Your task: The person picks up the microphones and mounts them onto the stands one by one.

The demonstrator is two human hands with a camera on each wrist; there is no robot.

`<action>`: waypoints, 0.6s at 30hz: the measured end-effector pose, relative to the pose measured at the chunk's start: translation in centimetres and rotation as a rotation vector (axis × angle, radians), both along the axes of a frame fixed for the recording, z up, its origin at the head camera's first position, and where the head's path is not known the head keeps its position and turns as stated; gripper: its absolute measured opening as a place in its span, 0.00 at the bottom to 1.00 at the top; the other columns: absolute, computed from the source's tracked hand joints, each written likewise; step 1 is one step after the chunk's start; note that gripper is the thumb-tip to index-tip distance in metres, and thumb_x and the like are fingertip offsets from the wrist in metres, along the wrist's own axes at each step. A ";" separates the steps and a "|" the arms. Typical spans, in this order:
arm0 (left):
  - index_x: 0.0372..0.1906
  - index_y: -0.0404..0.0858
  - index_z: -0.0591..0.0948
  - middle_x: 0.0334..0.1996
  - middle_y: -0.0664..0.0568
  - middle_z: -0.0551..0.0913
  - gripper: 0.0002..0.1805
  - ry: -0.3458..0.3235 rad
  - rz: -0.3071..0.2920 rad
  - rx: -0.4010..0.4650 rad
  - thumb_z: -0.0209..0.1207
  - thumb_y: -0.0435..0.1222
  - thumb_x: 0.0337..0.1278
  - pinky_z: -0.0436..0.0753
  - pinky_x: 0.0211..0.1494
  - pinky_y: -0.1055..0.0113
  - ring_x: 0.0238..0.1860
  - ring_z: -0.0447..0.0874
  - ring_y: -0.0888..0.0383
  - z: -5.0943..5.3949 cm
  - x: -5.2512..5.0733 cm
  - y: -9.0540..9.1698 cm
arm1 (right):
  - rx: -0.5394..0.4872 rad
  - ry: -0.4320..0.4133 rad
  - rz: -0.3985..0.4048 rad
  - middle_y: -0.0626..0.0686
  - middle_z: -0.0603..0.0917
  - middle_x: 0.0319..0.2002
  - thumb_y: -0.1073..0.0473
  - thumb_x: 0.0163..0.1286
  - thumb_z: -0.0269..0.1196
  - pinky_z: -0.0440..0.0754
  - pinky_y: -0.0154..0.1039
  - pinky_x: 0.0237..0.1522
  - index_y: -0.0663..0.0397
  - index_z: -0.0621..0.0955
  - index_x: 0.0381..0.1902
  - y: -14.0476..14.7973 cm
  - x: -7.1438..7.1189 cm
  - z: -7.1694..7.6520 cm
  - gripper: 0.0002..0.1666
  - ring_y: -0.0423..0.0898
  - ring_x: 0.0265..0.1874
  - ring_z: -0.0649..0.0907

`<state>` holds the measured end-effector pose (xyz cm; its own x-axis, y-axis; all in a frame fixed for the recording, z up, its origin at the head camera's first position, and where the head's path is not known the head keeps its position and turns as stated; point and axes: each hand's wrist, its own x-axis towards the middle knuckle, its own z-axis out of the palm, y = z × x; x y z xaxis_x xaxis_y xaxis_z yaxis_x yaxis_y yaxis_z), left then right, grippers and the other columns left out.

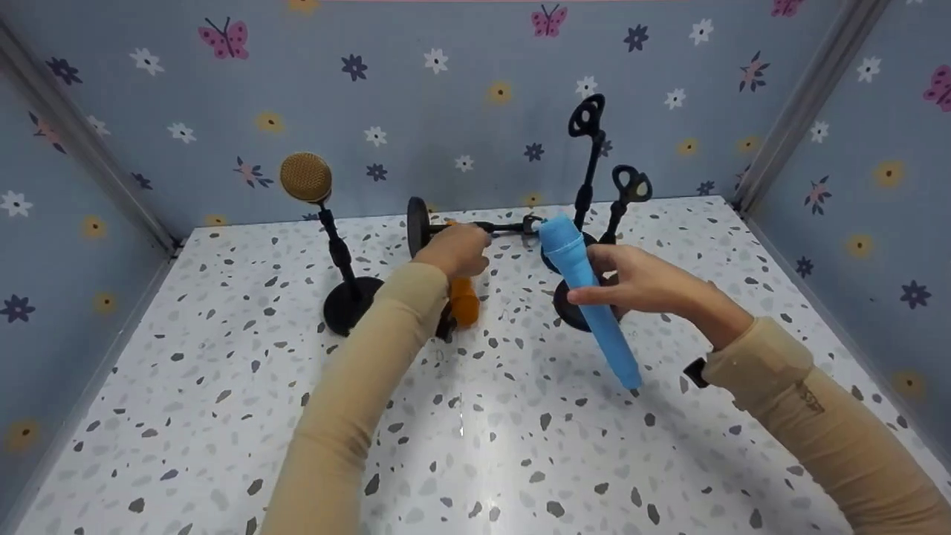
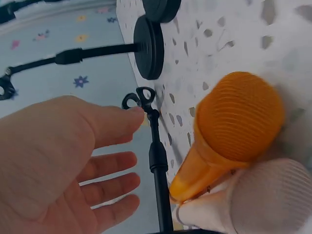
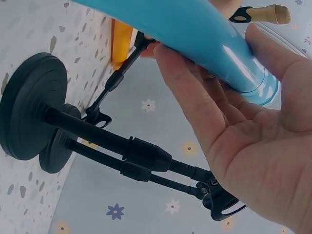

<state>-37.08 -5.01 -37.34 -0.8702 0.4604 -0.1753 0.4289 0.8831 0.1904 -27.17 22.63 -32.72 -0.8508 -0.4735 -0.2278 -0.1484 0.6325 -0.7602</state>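
Blue mic (image 1: 603,327) gripped by my right hand (image 1: 643,282) near stand (image 1: 584,197); left hand (image 1: 455,249) seemingly loose, empty. Mounting likely requires aligning to clip (image 1: 589,117).

1 blue microphone (image 1: 575,264), glossy, was held aslant in the right hand (image 1: 645,280), thick end farther from the person. 1 black stand (image 2: 158,158) lay sideways near the left hand (image 1: 455,250); 1 orange microphone (image 2: 239,117) lay beside it.

No legible text, brand or number; an unreadable dark marking (image 1: 810,398) on the right sleeve (image 1: 854,449)
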 end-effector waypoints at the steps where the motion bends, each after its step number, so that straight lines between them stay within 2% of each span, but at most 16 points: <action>1: 0.60 0.35 0.80 0.58 0.42 0.79 0.16 0.004 0.015 -0.027 0.56 0.33 0.72 0.79 0.59 0.54 0.57 0.77 0.46 -0.1 -0.6 0.5 | -0.006 -0.012 -0.005 0.61 0.78 0.56 0.42 0.65 0.72 0.88 0.50 0.41 0.58 0.69 0.67 0.1 0.1 -0.1 0.42 0.60 0.54 0.83; 3: 0.58 0.35 0.81 0.57 0.41 0.78 0.14 0.032 0.032 -0.077 0.56 0.33 0.72 0.79 0.57 0.52 0.57 0.76 0.44 -0.4 -1.8 1.3 | -0.016 -0.027 -0.015 0.61 0.77 0.57 0.42 0.65 0.72 0.88 0.50 0.42 0.58 0.69 0.68 0.4 0.2 -0.3 0.44 0.61 0.55 0.83; 5: 0.58 0.35 0.81 0.57 0.40 0.78 0.15 0.075 0.043 -0.130 0.58 0.35 0.72 0.77 0.62 0.49 0.59 0.75 0.42 -0.9 -2.6 1.9 | -0.021 -0.030 -0.017 0.61 0.78 0.56 0.42 0.64 0.72 0.88 0.50 0.43 0.59 0.69 0.67 0.6 0.4 -0.7 0.43 0.60 0.53 0.84; 9: 0.69 0.34 0.72 0.67 0.38 0.72 0.25 0.104 0.096 -0.163 0.57 0.40 0.74 0.62 0.75 0.45 0.70 0.66 0.41 -1.6 -3.9 2.5 | -0.041 -0.021 -0.018 0.62 0.79 0.54 0.42 0.64 0.73 0.88 0.50 0.42 0.59 0.71 0.65 1.1 0.6 -1.3 0.42 0.59 0.51 0.85; 11: 0.74 0.34 0.67 0.71 0.37 0.68 0.29 0.079 0.134 -0.163 0.54 0.41 0.75 0.55 0.77 0.43 0.73 0.61 0.40 -1.7 -4.2 2.5 | -0.047 -0.016 -0.015 0.62 0.79 0.54 0.42 0.64 0.73 0.88 0.50 0.41 0.59 0.71 0.65 1.3 0.6 -1.5 0.41 0.60 0.51 0.85; 15: 0.78 0.34 0.61 0.74 0.36 0.64 0.31 0.044 0.197 -0.178 0.50 0.41 0.77 0.51 0.78 0.40 0.75 0.58 0.39 -2.0 -4.5 2.1 | -0.053 -0.016 -0.016 0.64 0.79 0.56 0.43 0.65 0.72 0.88 0.51 0.41 0.59 0.70 0.67 1.6 0.4 -2.1 0.41 0.61 0.52 0.84; 18: 0.76 0.34 0.64 0.72 0.38 0.67 0.30 0.038 0.226 -0.196 0.52 0.40 0.77 0.50 0.78 0.41 0.73 0.61 0.39 -2.3 -4.6 1.7 | -0.095 -0.038 -0.040 0.65 0.78 0.58 0.44 0.67 0.71 0.88 0.52 0.42 0.59 0.67 0.70 1.7 0.1 -2.5 0.44 0.61 0.53 0.83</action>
<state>-41.71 -3.29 -39.67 -0.9544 0.2154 -0.2068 0.2213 0.9752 -0.0059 -27.10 24.30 -35.21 -0.8612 -0.4603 -0.2157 -0.0947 0.5622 -0.8216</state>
